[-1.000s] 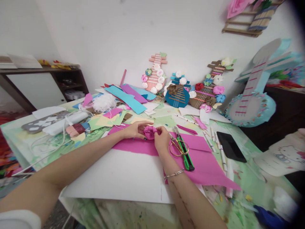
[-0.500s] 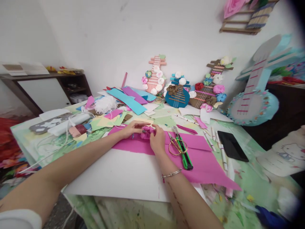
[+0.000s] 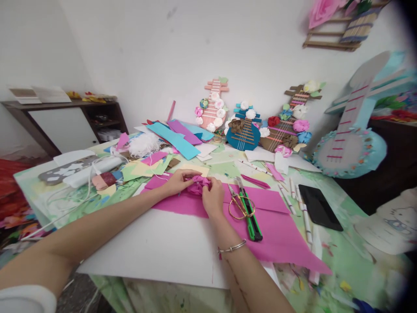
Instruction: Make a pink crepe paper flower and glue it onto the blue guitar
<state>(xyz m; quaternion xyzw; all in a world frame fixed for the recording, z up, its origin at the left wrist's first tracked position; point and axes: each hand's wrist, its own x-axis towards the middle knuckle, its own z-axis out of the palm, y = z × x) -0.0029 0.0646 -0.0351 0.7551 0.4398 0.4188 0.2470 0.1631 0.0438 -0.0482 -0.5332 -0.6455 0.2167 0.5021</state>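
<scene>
A crumpled magenta paper flower (image 3: 196, 186) is held between my two hands over the magenta crepe paper (image 3: 273, 234). My left hand (image 3: 177, 182) grips its left side, fingers bent over the top. On the other side, my right hand (image 3: 213, 195) pinches the flower's right edge with thumb and fingers. Close to my right hand lie gold-handled scissors (image 3: 240, 206) and a green and black utility knife (image 3: 250, 217), both on the magenta paper. A large white sheet (image 3: 156, 248) spreads beneath my forearms.
Behind my hands are coloured paper strips (image 3: 174, 139) and a white yarn bundle (image 3: 145, 144). Decorated cardboard instruments (image 3: 243, 134) lean on the wall. To the right lie markers (image 3: 306, 221) and a black phone (image 3: 319, 207). A power strip (image 3: 93, 171) with cables sits at left.
The flower has turned in my fingers and shows broader folds. Both hands have shifted slightly, and the camera view has moved a little.
</scene>
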